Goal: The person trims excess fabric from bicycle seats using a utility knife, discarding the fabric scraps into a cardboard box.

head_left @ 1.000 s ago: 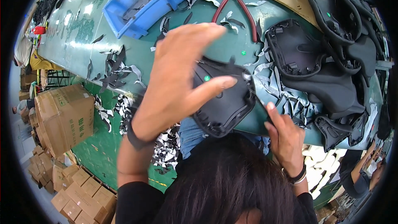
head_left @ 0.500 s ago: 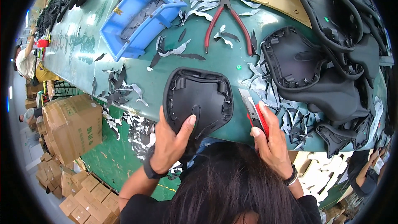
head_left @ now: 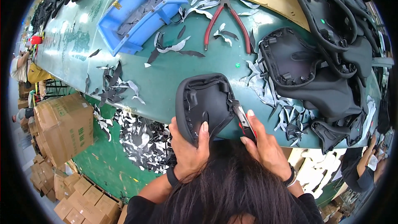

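A black padded, bicycle-saddle-like piece (head_left: 207, 101) is tilted up at the near edge of the table, its hollow underside facing me. My left hand (head_left: 190, 151) is closed on its lower left, thumb pressed on the inner face. In my right hand (head_left: 267, 151) is a red utility knife (head_left: 245, 125) with its blade out. The blade end meets the right rim of the piece; whether it cuts in I cannot tell. My hair hides the lower end of the piece.
Red-handled pliers (head_left: 226, 20) lie beyond my hands. A blue bin (head_left: 112, 33) with dark scraps stands far left. Several similar black pieces (head_left: 288, 60) pile up on the right. Trimmed strips (head_left: 116, 85) litter the green table (head_left: 153, 89) and floor; a cardboard box (head_left: 66, 124) stands left.
My left hand has shifted right with the black piece, which is now turned more on its side. My right hand has moved slightly left, bringing the knife blade to the rim.
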`<state>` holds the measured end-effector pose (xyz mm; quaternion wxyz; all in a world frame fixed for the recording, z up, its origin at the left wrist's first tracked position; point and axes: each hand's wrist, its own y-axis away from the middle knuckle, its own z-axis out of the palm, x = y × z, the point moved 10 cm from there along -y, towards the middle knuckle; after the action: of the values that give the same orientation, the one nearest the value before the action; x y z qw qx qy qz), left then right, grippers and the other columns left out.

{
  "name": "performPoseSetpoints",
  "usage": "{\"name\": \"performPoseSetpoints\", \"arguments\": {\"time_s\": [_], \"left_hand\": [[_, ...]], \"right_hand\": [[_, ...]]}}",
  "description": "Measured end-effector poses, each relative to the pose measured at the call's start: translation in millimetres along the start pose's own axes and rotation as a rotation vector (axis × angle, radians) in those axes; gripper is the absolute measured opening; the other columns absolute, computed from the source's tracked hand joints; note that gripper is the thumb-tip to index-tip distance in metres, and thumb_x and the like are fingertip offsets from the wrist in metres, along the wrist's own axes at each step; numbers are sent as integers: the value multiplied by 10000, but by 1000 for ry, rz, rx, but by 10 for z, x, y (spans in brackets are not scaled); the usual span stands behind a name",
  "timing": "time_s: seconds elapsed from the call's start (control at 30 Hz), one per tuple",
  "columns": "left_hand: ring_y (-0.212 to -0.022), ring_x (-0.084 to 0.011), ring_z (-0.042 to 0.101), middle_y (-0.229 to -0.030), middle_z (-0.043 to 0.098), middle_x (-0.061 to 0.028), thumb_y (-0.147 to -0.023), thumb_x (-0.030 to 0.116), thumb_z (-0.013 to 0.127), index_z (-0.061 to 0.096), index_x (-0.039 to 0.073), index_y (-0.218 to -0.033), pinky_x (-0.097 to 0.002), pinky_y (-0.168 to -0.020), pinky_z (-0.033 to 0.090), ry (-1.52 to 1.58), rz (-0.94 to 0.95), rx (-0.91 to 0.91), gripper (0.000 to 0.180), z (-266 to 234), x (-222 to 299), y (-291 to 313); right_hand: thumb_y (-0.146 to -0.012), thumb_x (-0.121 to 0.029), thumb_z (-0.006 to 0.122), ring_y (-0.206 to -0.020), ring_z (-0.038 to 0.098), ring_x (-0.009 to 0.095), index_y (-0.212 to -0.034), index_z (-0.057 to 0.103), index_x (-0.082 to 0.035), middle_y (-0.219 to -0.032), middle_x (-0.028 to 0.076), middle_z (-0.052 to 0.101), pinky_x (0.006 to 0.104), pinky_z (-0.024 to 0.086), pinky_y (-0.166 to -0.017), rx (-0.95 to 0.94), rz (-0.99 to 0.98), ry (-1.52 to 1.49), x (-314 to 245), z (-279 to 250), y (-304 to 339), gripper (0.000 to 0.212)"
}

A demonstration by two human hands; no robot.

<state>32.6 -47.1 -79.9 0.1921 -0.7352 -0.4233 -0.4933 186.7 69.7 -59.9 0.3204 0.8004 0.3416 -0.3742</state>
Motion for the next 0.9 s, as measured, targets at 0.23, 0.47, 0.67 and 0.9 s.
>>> {"name": "performPoseSetpoints", "arguments": {"time_s": [0.23, 0.47, 0.67, 0.9], "left_hand": [[-939, -252, 568, -1122, 486, -219, -874, 111, 655, 285, -87, -1300, -369, -815, 464, 133, 108, 60, 598, 148, 68, 256], [-924, -336, 629, -1149, 511, -232, -845, 62, 671, 311, -50, -1284, -410, -775, 500, 16, 277, 6, 578, 96, 79, 274], [-878, -325, 643, -1104, 544, -223, -852, 88, 670, 357, -32, -1277, -389, -764, 506, -98, 396, -15, 541, 73, 273, 192], [-950, -226, 602, -1047, 603, -163, -870, 130, 667, 404, -31, -1217, -361, -828, 474, 125, -47, 36, 464, -72, 52, -253]], "right_hand": [[-884, -81, 665, -1225, 507, 419, -1430, 256, 13, -1380, 280, 440, 399, 404, -1008, 55, 204, -170, 171, 303, 426, 688], [-777, 73, 695, -952, 640, 197, -1490, 221, -81, -1087, 119, 607, 306, 519, -795, 469, -118, -135, -125, -269, -333, 870], [-827, 53, 620, -1179, 545, 410, -1411, 308, -13, -1351, 249, 484, 382, 472, -909, 267, -32, -97, -72, -205, -557, 665], [-887, -168, 658, -957, 585, 165, -1311, 384, -8, -1110, 120, 571, 330, 476, -848, -229, -297, -306, -888, 163, -110, 530]]}}
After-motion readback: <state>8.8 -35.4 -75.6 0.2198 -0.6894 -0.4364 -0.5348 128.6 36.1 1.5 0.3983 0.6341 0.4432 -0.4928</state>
